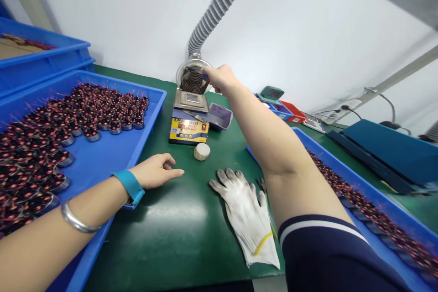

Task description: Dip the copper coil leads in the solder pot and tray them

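Green bench mat [178, 232] against a white wall, blue trays both sides. Left tray [102, 159] is loaded with wound coils [51, 146] in packed rows, near corner bare; right tray [376, 205] carries a strip of the same coils [376, 219].

Progress, as I read it: setup stage. Solder pot [189, 121] has its red display lit, but no coil is at it or in either hand. White work gloves [246, 214] lie flat on the mat, not worn. Small white puck [201, 151] sits just in front of the pot. So the coil work itself looks unstarted here.

Grip: right hand [222, 77] is stretched out to the round fume fan [193, 77] on the end of the grey corrugated hose [219, 7], fingers curled onto its rim at the right side; looks like a light hold, holding nothing else. Left hand [155, 171] rests on the mat at the left tray's edge, loosely open, index finger pointing out, empty.
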{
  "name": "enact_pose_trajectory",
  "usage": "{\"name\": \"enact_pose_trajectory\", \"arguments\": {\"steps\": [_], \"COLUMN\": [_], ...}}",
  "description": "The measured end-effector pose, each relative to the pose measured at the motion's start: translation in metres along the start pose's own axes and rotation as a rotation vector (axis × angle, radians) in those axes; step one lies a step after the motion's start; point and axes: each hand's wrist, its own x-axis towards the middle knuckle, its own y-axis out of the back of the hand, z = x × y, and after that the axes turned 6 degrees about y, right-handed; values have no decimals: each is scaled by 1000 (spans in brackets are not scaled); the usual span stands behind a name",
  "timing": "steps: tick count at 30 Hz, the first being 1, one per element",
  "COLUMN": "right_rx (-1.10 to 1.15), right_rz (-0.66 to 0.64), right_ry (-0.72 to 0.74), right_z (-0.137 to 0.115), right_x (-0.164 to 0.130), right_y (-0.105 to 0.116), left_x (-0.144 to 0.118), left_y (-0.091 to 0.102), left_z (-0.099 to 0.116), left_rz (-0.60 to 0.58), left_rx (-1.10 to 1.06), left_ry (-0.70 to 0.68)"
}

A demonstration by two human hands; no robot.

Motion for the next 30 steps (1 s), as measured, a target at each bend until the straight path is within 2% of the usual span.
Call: {"name": "enact_pose_trajectory", "arguments": {"steps": [4, 8, 12, 17, 23, 27, 30], "right_rx": [315, 486, 540, 503, 523, 679, 888], "right_rz": [-87, -117, -112, -121, -122, -193, -330], "right_ry": [-217, -315, -352, -358, -339, -282, -159], "right_z": [2, 6, 8, 8, 10, 6, 4], "right_x": [-25, -47, -60, -63, -62, -80, -120], "right_y": [30, 54, 64, 61, 46, 35, 28], "left_x": [3, 4, 1, -1, -2, -6, -11], "left_y": [1, 1, 1, 1, 1, 5, 7], "left_z": [-3, -4, -3, -2, 0, 10, 16], "left_rz": [-61, -68, -79, -80, -54, 100, 234], "left_rx": [82, 142, 134, 113, 21, -186, -333], "left_ry": [-11, -20, -24, -30, -39, -111, -221]}}
